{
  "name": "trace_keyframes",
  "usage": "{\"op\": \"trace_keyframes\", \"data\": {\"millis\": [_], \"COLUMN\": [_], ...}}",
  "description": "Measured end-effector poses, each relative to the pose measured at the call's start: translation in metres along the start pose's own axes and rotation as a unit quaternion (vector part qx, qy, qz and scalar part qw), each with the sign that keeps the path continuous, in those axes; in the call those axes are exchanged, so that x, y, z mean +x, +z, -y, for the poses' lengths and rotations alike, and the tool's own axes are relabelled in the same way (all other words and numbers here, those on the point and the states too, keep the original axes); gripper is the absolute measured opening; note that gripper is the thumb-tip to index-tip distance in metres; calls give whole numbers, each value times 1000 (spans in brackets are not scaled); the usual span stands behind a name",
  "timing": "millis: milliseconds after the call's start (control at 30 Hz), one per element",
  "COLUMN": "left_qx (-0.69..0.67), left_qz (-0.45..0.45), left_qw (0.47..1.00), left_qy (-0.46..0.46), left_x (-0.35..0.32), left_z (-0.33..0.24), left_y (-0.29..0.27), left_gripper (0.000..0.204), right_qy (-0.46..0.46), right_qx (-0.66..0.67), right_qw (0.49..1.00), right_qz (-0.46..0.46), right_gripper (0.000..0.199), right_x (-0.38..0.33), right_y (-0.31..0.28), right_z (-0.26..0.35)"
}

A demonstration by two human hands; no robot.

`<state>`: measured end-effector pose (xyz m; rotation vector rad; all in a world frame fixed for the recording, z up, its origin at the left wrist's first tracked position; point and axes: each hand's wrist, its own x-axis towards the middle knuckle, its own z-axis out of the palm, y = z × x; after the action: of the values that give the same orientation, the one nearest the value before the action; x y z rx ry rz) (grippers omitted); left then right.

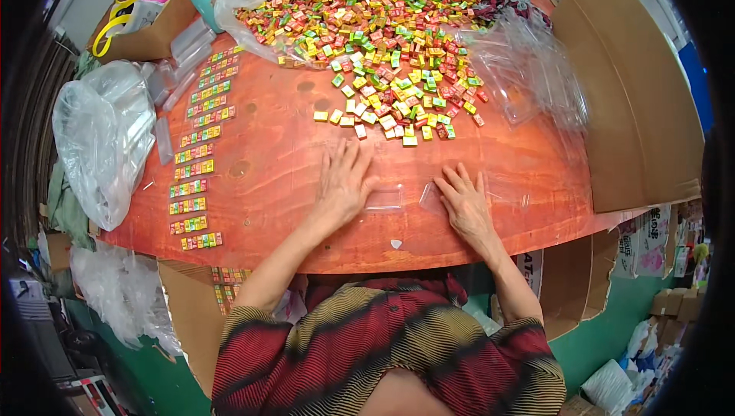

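Note:
My left hand (344,185) lies flat on the reddish wooden table (268,163), fingers stretched toward the pile. By its thumb is a clear plastic case (384,198). To the right, my right hand (465,205) rests with its fingers apart, beside a second clear plastic piece (429,196); whether it touches that piece I cannot tell. Another clear strip (507,198) lies just right of it. Beyond my fingers, loose small boxes (409,141) in red, yellow and green spread out from a big heap (367,10).
Filled rows of little boxes (189,204) run along the table's left side. Farther left are a clear plastic bag (107,136), empty cases (191,40) and a carton (157,33). Clear plastic sheets (528,71) and a tall cardboard wall (628,102) stand at right. A white scrap (396,244) lies near the edge.

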<state>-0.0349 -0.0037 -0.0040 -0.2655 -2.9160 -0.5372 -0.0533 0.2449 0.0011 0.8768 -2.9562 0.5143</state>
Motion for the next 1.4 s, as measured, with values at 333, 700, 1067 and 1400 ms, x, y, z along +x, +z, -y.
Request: {"op": "trace_keyframes", "data": {"millis": [333,700,1067,1400], "left_qx": [33,-24,-137,-134], "left_qz": [-192,-183,-23,-17], "left_qw": [980,983,988,991], "left_qy": [-51,-6,-69,-13], "left_x": [24,23,16,23], "left_z": [33,46,57,61], "left_y": [-5,25,-16,-11], "left_gripper": [38,31,38,30], "right_qy": [-148,-217,-114,-154], "right_qx": [110,33,144,173], "right_qw": [977,967,978,965], "right_qz": [-110,-127,-94,-121], "right_gripper": [38,19,23,20], "right_x": [86,124,112,123], "right_y": [-11,53,30,53], "right_z": [49,57,79,69]}}
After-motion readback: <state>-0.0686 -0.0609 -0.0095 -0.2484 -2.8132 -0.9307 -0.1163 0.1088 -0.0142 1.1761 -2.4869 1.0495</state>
